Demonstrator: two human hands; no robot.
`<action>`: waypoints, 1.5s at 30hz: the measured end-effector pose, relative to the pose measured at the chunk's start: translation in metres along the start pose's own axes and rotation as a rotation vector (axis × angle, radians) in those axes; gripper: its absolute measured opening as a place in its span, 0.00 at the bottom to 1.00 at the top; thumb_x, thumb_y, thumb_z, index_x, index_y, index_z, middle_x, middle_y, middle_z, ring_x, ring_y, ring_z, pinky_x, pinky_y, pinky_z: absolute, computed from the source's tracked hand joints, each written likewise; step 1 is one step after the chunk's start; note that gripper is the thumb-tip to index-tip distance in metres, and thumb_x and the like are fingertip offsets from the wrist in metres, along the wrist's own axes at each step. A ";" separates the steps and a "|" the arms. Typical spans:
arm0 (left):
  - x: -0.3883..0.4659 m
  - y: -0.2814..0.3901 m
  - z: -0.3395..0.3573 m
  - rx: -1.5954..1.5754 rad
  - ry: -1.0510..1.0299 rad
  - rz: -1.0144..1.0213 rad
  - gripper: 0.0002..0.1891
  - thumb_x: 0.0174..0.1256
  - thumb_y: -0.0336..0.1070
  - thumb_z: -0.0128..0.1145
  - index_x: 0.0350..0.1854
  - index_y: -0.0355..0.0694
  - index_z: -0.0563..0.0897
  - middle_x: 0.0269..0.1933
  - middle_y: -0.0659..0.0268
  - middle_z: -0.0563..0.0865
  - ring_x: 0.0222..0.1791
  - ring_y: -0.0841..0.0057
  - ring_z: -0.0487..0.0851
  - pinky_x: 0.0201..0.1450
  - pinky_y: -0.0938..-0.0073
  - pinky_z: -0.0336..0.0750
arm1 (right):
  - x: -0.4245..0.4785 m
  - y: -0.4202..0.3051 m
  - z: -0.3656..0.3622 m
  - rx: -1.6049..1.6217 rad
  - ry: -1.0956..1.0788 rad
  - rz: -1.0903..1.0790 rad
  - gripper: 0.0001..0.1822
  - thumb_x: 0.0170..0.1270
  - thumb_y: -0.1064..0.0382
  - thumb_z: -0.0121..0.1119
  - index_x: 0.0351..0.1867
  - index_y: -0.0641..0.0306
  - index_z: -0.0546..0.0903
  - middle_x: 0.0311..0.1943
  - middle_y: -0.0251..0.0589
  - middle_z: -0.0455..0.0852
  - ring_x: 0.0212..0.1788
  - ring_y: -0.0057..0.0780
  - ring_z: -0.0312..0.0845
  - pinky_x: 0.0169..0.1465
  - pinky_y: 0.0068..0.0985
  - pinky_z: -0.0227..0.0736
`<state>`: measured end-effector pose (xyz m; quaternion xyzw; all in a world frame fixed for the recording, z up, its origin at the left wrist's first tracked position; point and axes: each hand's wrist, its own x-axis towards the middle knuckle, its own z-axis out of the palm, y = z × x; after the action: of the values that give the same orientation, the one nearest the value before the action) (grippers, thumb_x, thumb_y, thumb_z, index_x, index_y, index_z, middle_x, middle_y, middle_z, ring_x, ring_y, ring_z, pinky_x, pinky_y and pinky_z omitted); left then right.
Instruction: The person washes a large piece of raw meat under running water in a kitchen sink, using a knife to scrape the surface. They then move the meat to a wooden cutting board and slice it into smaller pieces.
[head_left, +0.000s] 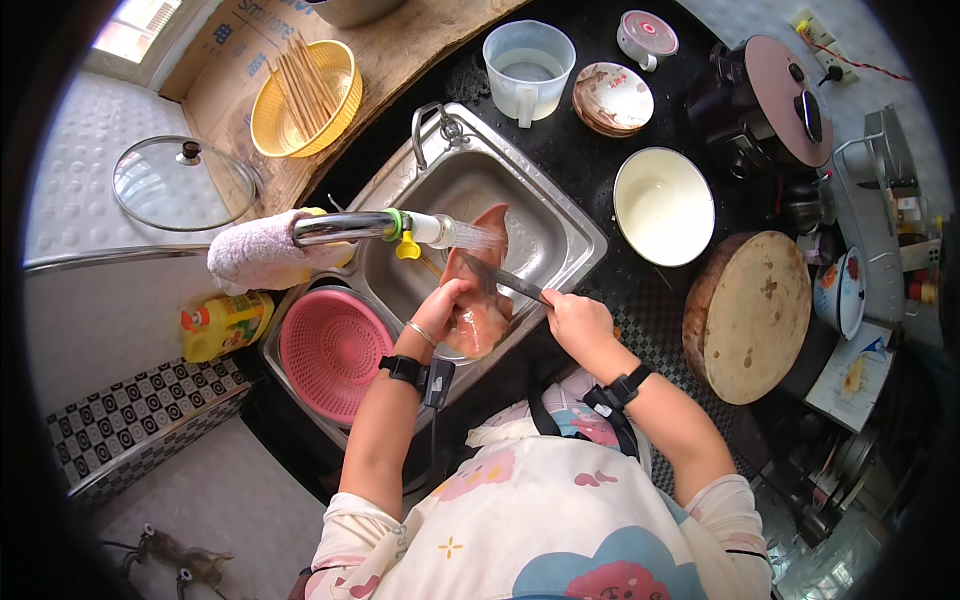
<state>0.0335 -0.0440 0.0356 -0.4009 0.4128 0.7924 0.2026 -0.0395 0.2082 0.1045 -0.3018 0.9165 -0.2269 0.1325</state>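
Observation:
A long piece of raw, pinkish meat (478, 322), possibly a tongue, is held over the steel sink basin (540, 217). My left hand (441, 311) grips its left side, the thumb on top. In my right hand (581, 322) is the handle of a knife (510, 281); its dark blade lies across the meat, pointing up and left. Water sprays from the clear nozzle of a chrome faucet (345, 227) onto the meat's upper part. The knife's handle is mostly hidden in my fist, and the far fingers of my left hand are out of sight behind the meat.
Left of the basin sits a pink plastic colander (330, 352), near a yellow detergent bottle (229, 326). Right of the sink are a white enamel bowl (664, 206) and a thick round chopping board (757, 319). A measuring jug (529, 71) of water and stacked bowls (613, 99) stand behind.

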 end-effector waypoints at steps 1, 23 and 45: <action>-0.003 0.005 0.006 0.004 0.021 -0.002 0.17 0.65 0.43 0.55 0.51 0.37 0.79 0.42 0.63 0.85 0.40 0.72 0.83 0.46 0.72 0.78 | -0.001 -0.002 0.002 -0.005 -0.025 -0.001 0.06 0.63 0.63 0.56 0.41 0.55 0.81 0.21 0.45 0.84 0.25 0.46 0.83 0.28 0.40 0.77; -0.011 -0.008 -0.017 -0.199 0.017 0.018 0.14 0.64 0.42 0.57 0.44 0.37 0.80 0.38 0.64 0.85 0.38 0.71 0.84 0.46 0.70 0.80 | 0.006 -0.015 -0.005 0.036 -0.050 -0.036 0.05 0.64 0.64 0.54 0.36 0.56 0.81 0.21 0.46 0.84 0.26 0.48 0.83 0.29 0.43 0.77; -0.017 -0.006 -0.033 -0.487 -0.139 0.061 0.20 0.67 0.42 0.51 0.56 0.34 0.75 0.50 0.55 0.85 0.50 0.60 0.84 0.57 0.59 0.78 | 0.015 -0.021 0.006 0.089 -0.086 -0.043 0.07 0.65 0.60 0.58 0.39 0.54 0.85 0.26 0.48 0.86 0.29 0.50 0.83 0.31 0.42 0.77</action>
<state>0.0634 -0.0674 0.0353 -0.3700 0.2066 0.8998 0.1039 -0.0385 0.1822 0.1085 -0.3249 0.8921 -0.2572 0.1803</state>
